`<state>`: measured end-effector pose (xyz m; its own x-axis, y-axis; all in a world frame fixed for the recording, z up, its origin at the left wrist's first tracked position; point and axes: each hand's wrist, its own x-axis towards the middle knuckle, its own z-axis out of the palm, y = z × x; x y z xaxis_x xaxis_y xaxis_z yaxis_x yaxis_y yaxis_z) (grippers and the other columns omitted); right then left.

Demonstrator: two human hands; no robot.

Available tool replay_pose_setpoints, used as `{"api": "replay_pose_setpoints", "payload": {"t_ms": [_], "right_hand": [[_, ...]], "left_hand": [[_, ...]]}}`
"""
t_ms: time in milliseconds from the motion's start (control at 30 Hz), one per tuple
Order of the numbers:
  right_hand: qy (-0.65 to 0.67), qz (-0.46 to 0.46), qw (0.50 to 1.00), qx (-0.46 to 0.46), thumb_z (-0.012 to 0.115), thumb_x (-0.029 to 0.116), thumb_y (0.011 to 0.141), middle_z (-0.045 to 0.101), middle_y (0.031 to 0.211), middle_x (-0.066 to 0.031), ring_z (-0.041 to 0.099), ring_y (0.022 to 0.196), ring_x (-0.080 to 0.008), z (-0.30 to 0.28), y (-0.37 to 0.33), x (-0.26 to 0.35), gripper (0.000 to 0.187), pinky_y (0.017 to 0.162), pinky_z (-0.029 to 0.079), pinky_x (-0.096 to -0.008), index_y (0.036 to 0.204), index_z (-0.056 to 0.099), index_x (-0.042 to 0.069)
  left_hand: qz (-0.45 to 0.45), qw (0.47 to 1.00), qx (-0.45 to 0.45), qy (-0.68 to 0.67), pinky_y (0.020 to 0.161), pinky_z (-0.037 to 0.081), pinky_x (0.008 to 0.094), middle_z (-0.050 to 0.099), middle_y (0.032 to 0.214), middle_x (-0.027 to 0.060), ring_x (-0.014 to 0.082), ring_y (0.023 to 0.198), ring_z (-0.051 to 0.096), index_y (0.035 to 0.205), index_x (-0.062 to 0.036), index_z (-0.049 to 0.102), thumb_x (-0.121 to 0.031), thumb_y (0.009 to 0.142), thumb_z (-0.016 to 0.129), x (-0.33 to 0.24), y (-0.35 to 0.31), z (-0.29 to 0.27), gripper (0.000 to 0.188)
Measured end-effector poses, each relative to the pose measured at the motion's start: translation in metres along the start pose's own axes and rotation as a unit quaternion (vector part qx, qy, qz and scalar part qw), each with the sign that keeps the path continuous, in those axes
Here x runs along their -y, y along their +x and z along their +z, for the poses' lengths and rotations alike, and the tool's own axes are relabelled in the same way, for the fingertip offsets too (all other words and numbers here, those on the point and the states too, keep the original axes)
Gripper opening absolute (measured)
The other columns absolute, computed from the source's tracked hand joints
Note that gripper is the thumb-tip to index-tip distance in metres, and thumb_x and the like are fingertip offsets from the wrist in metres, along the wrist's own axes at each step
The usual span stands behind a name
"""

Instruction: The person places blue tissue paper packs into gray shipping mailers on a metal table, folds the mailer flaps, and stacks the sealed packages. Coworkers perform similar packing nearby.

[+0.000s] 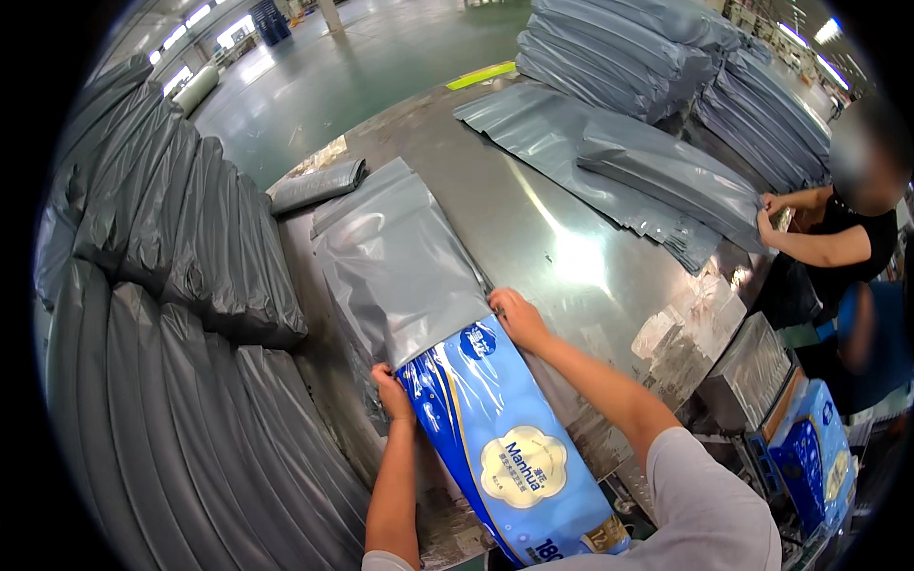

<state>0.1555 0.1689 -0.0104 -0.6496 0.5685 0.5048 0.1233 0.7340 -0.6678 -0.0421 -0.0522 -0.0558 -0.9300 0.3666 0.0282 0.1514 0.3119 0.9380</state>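
A long blue plastic-wrapped pack [476,409] lies in front of me on the metal table, its near end close to my body. The grey plastic bag [400,276] covers the pack's far end, and the bag's mouth edge runs across it. At the left corner of that mouth, the curled fingers of my left hand [392,392] grip the plastic. My right hand [517,319] is closed on the opposite corner, beside the pack's right edge. Some fingertips are hidden behind the plastic. More flat grey bags lie under the one I hold.
Tall stacks of folded grey bags [181,228] line the left side. A rolled grey bundle [319,186] lies beyond. Across the metal table [495,205], a co-worker handles a grey bag pile [666,167]. Another blue pack [814,457] stands at the lower right.
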Motion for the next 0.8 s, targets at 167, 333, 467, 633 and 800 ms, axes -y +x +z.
{"api": "replay_pose_setpoints", "payload": {"t_ms": [167, 333, 467, 633, 800], "right_hand": [[-0.239, 0.15, 0.947, 0.154, 0.049, 0.014, 0.075, 0.06, 0.086, -0.01, 0.057, 0.083, -0.0271, 0.02, 0.018, -0.024, 0.017, 0.066, 0.045, -0.0406, 0.09, 0.055, 0.008], [-0.341, 0.114, 0.863, 0.355, 0.049, 0.017, 0.074, 0.064, 0.08, -0.0092, 0.063, 0.075, -0.0241, 0.01, 0.012, -0.027, 0.018, 0.059, 0.047, -0.0396, 0.081, 0.064, 0.009], [-0.33, 0.123, 0.863, 0.362, 0.049, 0.018, 0.073, 0.064, 0.079, -0.0109, 0.063, 0.074, -0.0254, 0.003, -0.014, -0.01, 0.019, 0.059, 0.048, -0.0391, 0.076, 0.066, 0.009], [-0.282, 0.128, 0.877, 0.368, 0.051, 0.015, 0.071, 0.064, 0.08, -0.011, 0.063, 0.071, -0.026, -0.029, -0.084, 0.021, 0.017, 0.058, 0.048, -0.0396, 0.075, 0.066, 0.01], [-0.205, 0.1, 0.909, 0.348, 0.053, 0.02, 0.069, 0.061, 0.07, -0.0142, 0.06, 0.066, -0.0317, -0.079, -0.215, 0.055, 0.016, 0.056, 0.048, -0.0425, 0.07, 0.061, 0.006]], "left_hand": [[-0.186, 0.974, 0.033, 0.126, 0.076, 0.043, 0.0399, 0.06, 0.086, 0.0209, 0.0364, 0.087, 0.056, 0.089, -0.0053, 0.055, -0.03, 0.089, 0.03, 0.044, 0.036, 0.005, 0.035], [0.052, 0.784, 0.249, 0.566, 0.073, 0.047, 0.0439, 0.061, 0.093, 0.0192, 0.0343, 0.088, 0.059, 0.094, -0.0066, 0.061, -0.031, 0.081, 0.043, 0.002, 0.016, -0.009, 0.033], [0.055, 0.784, 0.256, 0.563, 0.074, 0.047, 0.0434, 0.061, 0.092, 0.0197, 0.0347, 0.088, 0.059, 0.094, -0.0067, 0.061, -0.031, 0.08, 0.044, -0.013, -0.014, -0.023, 0.032], [0.049, 0.77, 0.27, 0.577, 0.072, 0.047, 0.0431, 0.062, 0.089, 0.0166, 0.0339, 0.085, 0.06, 0.089, -0.0096, 0.061, -0.028, 0.081, 0.044, -0.005, -0.074, -0.048, 0.027], [0.036, 0.795, 0.288, 0.533, 0.069, 0.047, 0.0442, 0.062, 0.089, 0.0147, 0.0325, 0.082, 0.06, 0.092, -0.0102, 0.06, -0.025, 0.079, 0.045, -0.011, -0.205, -0.095, 0.025]]}}
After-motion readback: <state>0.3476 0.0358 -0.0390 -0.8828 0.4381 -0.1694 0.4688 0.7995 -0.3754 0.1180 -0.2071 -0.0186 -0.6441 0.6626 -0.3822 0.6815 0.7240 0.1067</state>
